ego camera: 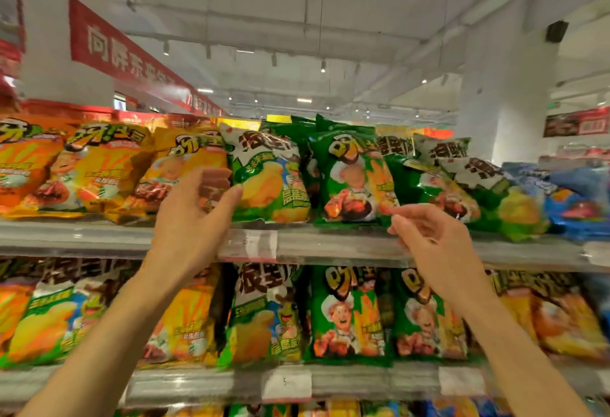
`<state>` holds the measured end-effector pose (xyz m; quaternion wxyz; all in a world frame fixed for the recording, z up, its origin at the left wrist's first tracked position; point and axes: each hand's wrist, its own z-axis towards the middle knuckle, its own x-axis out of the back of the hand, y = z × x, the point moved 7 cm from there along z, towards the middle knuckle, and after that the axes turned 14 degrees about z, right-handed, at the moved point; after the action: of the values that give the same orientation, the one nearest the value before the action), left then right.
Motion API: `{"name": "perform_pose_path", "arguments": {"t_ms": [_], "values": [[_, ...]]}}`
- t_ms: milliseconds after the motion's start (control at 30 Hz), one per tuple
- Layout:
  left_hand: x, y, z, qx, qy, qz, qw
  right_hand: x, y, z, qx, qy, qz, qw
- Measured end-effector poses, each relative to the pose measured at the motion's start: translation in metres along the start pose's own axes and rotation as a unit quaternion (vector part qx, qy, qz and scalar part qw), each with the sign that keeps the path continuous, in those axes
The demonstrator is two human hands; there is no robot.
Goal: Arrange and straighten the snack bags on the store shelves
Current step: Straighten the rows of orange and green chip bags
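Observation:
A white-and-green chip bag (269, 175) stands upright on the upper shelf (330, 245), between yellow bags (185, 169) on its left and a dark green bag (355, 179) on its right. My left hand (194, 215) is raised at that bag's left edge, thumb touching its lower left side, fingers spread over the neighbouring yellow bag. My right hand (429, 235) hovers just below the dark green bag's lower right corner, fingers loosely curled, forefinger near the corner, holding nothing. Further right, green bags (439, 179) lean and overlap.
Orange bags (26, 162) fill the upper shelf's far left, blue bags (574, 198) its far right. The lower shelf (198, 383) holds upright rows of similar bags. Price tags (249, 245) hang on the shelf rails. A red banner (122, 53) hangs overhead.

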<state>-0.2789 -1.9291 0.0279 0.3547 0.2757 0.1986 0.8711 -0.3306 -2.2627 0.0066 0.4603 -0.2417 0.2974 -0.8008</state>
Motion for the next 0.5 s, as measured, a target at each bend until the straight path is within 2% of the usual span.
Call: {"name": "perform_pose_path", "arguments": {"t_ms": [67, 167, 267, 367, 500], "values": [[-0.012, 0.009, 0.016, -0.02, 0.003, 0.092, 0.996, 0.005, 0.007, 0.017, 0.029, 0.011, -0.077, 0.997], [-0.036, 0.016, 0.035, -0.026, -0.04, 0.227, 0.973, -0.004, 0.012, 0.04, 0.077, 0.027, -0.159, 0.984], [-0.054, 0.017, 0.043, -0.018, -0.086, 0.31, 0.947, -0.024, 0.018, 0.054, 0.056, -0.004, -0.182, 0.982], [-0.061, 0.015, 0.049, -0.018, -0.108, 0.348, 0.931, -0.036, 0.026, 0.054, 0.001, -0.027, -0.157, 0.987], [-0.066, 0.011, 0.053, -0.02, -0.111, 0.299, 0.947, -0.042, 0.037, 0.049, -0.051, -0.058, -0.129, 0.989]]}}
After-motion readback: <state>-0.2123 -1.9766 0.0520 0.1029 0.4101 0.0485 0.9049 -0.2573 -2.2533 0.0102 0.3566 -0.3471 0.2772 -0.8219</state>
